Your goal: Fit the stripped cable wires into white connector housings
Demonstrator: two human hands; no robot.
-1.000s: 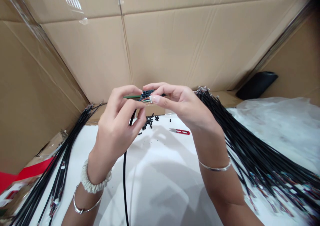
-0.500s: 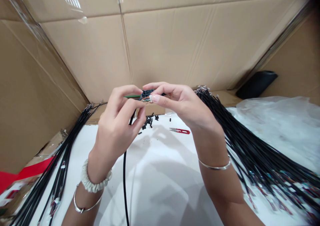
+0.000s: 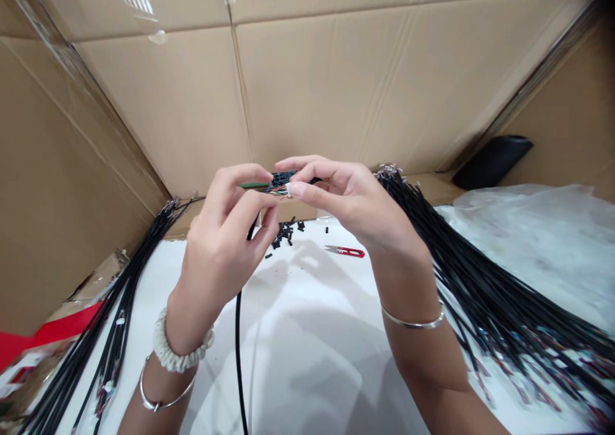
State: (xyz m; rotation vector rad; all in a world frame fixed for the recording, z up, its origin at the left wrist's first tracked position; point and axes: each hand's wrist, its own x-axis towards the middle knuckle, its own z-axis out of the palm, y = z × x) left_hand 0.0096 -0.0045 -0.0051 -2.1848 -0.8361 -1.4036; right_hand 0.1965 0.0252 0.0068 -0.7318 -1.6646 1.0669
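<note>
Between my fingertips, above the far edge of the white table, are thin coloured wires (image 3: 277, 193) at the end of a black cable (image 3: 239, 352). The cable hangs down from my left hand (image 3: 225, 230) toward the bottom of the view. Thumb and fingers of that hand are pinched on the wires. My right hand (image 3: 346, 201) grips a small white connector (image 3: 289, 189) between thumb and fingers, where the wires meet it. Just behind the fingertips is a dark piece with round holes (image 3: 284, 179), partly hidden.
Small black tube pieces (image 3: 286, 231) lie scattered beyond the hands, near red-handled thread snips (image 3: 346, 252). Bundles of black cables lie at left (image 3: 120, 300) and right (image 3: 480, 281). Clear plastic sheeting (image 3: 533, 243) and a black roll (image 3: 494, 161) are at right. Cardboard walls (image 3: 317, 82) enclose the table (image 3: 298, 371).
Almost nothing differs. Both hands keep their grip on the wires and connector, shifting only very slightly to the left.
</note>
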